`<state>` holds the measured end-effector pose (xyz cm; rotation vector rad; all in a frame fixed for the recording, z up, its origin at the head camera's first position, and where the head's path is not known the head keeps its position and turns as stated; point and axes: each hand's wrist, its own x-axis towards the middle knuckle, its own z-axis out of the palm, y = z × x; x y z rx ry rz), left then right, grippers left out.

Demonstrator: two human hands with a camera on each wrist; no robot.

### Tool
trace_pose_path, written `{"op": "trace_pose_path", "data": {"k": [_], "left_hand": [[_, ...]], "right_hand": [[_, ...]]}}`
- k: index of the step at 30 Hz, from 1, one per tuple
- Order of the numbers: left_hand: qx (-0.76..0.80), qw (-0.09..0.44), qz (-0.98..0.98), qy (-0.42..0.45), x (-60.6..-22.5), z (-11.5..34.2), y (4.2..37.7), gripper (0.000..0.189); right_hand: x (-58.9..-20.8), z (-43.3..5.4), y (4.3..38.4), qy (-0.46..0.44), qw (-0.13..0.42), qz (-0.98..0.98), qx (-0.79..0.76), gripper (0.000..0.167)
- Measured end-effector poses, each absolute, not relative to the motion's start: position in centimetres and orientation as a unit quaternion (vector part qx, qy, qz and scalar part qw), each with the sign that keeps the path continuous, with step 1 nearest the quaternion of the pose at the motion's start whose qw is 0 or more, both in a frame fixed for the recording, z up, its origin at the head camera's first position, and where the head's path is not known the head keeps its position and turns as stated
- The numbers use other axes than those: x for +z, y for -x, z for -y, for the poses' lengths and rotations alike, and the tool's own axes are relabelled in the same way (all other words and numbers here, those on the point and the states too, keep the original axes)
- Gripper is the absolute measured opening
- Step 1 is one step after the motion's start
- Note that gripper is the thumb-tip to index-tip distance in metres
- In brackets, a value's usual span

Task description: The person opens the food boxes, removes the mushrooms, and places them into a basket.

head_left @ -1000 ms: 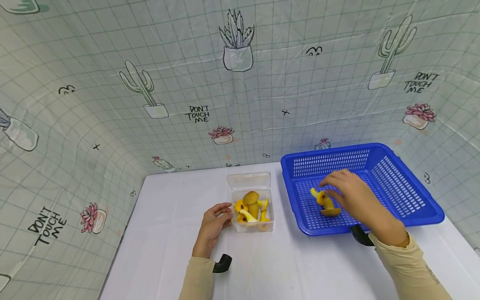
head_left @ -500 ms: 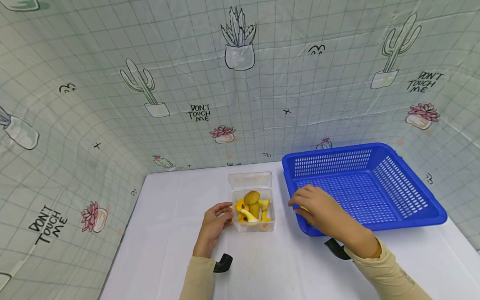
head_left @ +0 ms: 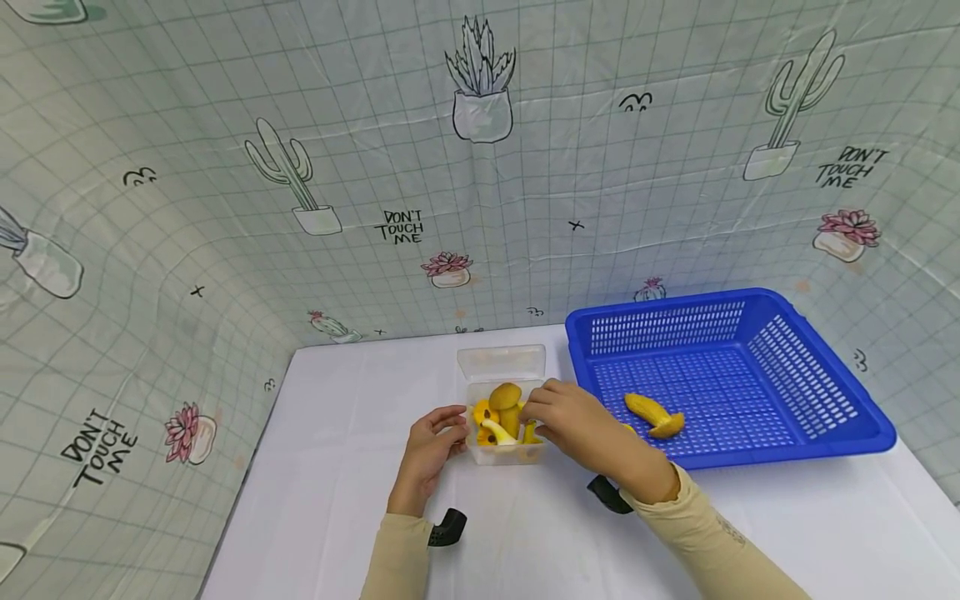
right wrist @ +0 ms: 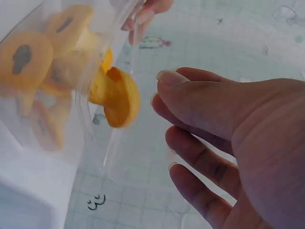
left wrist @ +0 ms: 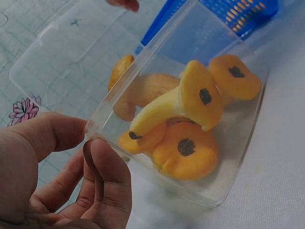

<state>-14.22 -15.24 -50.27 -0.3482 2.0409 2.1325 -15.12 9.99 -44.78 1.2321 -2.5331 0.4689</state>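
A small clear plastic box (head_left: 506, 456) stands on the table with several yellow mushrooms (head_left: 506, 396) inside, some with dark patches. Its rim is pinched at the left side by the thumb and index finger of my left hand (head_left: 435, 446), seen closely in the left wrist view. At the box's right edge, my right hand (head_left: 573, 421) reaches over the mushrooms. In the right wrist view its thumb and fingers are loosely bent, nothing between them, beside a mushroom cap (right wrist: 123, 100). Another mushroom (head_left: 655, 415) lies in the blue basket (head_left: 840, 417), where my right forearm partly hides a second yellow piece.
The box's lid (head_left: 501, 362) is tipped up at the back. Behind the white table (head_left: 337, 417) rises a grid-patterned cloth (head_left: 360, 167) with cactus drawings. The basket's left wall stands close to the right of the box.
My right hand has moved left from over the blue basket to the box's right edge, uncovering a mushroom in the basket. The left hand has stayed at the box.
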Motion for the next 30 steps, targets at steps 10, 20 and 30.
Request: {"op": "trace_pose_path", "data": {"k": [10, 20, 30], "left_hand": [[0.714, 0.085, -0.684, 0.121, -50.1, 15.4, 14.1, 0.037], [0.718, 0.084, -0.682, 0.109, -50.2, 15.3, 14.2, 0.037], [0.72, 0.088, -0.68, 0.112, -50.2, 15.4, 14.1, 0.035]], "right_hand": [[-45.5, -7.7, 16.5, -0.419, 0.078, 0.889, 0.166, 0.023], [-46.0, -7.2, 17.1, -0.422, 0.05, 0.894, 0.142, 0.022], [-46.1, -6.5, 17.4, -0.435, 0.05, 0.89, 0.125, 0.025]]}}
